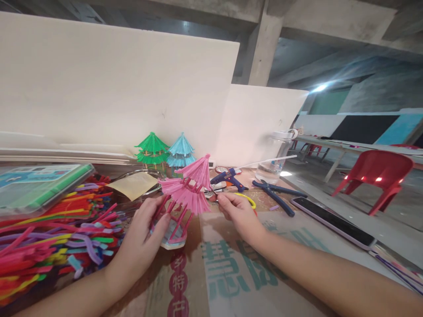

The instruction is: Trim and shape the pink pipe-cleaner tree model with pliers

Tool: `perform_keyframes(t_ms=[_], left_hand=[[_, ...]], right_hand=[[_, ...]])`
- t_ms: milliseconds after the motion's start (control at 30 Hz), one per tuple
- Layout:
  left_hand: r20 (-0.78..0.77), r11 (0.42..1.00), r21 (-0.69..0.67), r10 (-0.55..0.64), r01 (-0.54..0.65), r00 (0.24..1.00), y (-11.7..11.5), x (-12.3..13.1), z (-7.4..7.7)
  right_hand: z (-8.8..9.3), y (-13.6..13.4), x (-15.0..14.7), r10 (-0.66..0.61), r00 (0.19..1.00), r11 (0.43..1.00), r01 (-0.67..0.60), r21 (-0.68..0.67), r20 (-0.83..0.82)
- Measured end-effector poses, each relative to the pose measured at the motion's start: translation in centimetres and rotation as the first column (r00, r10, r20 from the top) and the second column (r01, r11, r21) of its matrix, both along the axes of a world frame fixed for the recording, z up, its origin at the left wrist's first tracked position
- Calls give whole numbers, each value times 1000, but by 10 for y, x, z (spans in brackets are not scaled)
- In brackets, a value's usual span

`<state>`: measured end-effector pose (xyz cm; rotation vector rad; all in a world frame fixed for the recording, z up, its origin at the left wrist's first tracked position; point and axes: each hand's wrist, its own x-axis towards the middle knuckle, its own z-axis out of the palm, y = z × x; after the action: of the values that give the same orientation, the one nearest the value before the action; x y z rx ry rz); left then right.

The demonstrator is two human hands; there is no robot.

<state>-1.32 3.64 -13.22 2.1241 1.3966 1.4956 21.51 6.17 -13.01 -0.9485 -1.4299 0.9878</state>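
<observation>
My left hand (140, 240) is wrapped around the posts of a small pink pavilion model (185, 196) made of fuzzy pipe cleaners. The model leans to the right, with two tiers of roof and a pale base (173, 235) below. Beside the roof's right edge, my right hand (243, 215) is closed in a pinch. A thin dark tip shows at its fingertips, too small to name. Behind the pink model stand a green pavilion model (152, 149) and a light blue one (181, 152).
Colourful pipe cleaners (66, 237) and a plastic case (42, 187) lie at left. Beyond my right hand are a blue glue gun (231, 178), blue pliers (276, 196), a water bottle (272, 154) and a phone (333, 222). A white board (115, 88) stands behind.
</observation>
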Motion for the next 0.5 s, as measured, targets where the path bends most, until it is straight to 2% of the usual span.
perform_keyframes(t_ms=[200,500], left_hand=[[1,1000,-1,2,-2,1000,1,0,0],[-8,1000,-9,-11,11,1000,0,0,0]], right_hand=[[1,-2,0,45,999,999,-45,3,-29],[-1,1,0,13,1000,1000,-13,-2,-8]])
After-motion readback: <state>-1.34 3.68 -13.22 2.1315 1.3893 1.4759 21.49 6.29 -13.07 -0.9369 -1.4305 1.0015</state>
